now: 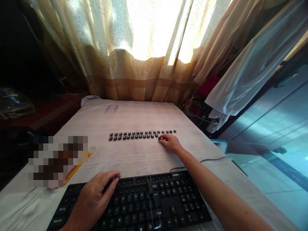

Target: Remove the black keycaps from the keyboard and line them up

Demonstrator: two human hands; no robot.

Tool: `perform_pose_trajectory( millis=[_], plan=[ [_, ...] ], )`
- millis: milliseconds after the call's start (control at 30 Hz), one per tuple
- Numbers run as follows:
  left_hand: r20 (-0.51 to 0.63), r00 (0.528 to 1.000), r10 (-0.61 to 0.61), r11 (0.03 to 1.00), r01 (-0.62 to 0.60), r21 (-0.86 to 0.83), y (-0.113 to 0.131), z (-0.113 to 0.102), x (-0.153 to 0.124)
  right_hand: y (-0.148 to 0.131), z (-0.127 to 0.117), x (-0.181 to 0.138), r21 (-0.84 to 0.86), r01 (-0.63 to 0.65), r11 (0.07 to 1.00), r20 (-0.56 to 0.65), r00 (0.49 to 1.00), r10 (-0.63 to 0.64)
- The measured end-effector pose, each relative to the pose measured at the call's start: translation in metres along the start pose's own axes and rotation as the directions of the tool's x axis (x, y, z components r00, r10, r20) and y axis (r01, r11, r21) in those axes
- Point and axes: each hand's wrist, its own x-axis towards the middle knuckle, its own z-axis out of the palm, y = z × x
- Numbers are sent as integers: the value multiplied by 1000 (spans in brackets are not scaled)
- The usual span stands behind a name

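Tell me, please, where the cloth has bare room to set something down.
The cloth is bare between the keycap rows and the curtain, and between those rows and the keyboard, left of the right hand. It is crowded at the keyboard, with the left hand and wire tool over it.

The head view looks forward and down, near the keyboard [131, 205], its dark left edge hard to read.

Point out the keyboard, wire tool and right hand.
Keyboard [133, 207]: head view, on its letter keys.
Wire tool [150, 187]: head view, on its dark handle.
Right hand [171, 142]: head view, on its back.
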Motion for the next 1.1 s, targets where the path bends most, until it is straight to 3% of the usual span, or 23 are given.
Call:
perform_pose_trajectory(
  millis=[633, 1100],
  plan=[
    [-15, 998, 58, 997, -57, 47, 2, 0, 2, -4, 0, 17, -219, -62, 974, -21, 998, 59],
    [19, 1000, 9, 1000, -9, 0, -2, 2, -2, 1, -1, 9, -219, -13, 976, -46, 999, 3]
  ],
)
